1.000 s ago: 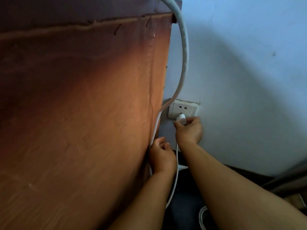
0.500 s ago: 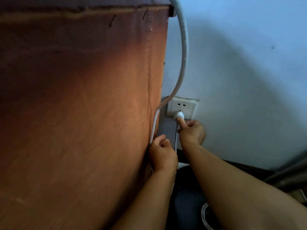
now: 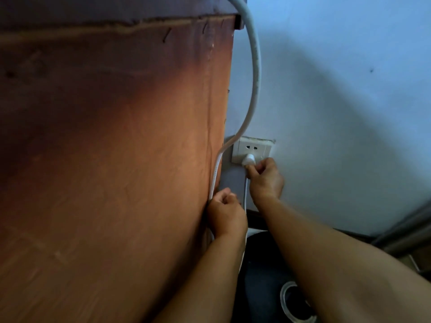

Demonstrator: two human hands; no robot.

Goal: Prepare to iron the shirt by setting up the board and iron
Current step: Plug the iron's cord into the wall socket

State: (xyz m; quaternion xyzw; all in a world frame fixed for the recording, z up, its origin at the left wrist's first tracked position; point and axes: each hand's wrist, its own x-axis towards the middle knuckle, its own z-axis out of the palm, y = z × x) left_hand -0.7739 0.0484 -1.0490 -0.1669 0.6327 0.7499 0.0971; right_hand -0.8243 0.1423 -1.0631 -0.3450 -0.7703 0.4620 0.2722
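Observation:
A white plug point(image 3: 248, 160) sits in the lower holes of the white wall socket point(image 3: 253, 149). My right hand point(image 3: 264, 177) pinches the plug from below. A thin white cord point(image 3: 245, 197) drops from the plug past my left hand point(image 3: 225, 214). The left hand is curled in a fist against the edge of the brown wooden panel point(image 3: 116, 171), closed on a white cable point(image 3: 215, 173) that runs down along the panel edge. No iron, board or shirt is in view.
A thick white cable point(image 3: 255, 73) hangs from the panel's top corner down to the socket area. The pale blue wall point(image 3: 338, 101) fills the right. Below are a dark floor area and a clear tape roll point(image 3: 296, 304). A grey bar point(image 3: 410, 229) crosses the lower right.
My right hand pushed the plug into the socket and shifted from gripping it from the side to pinching it from below. The left hand stayed at the panel edge.

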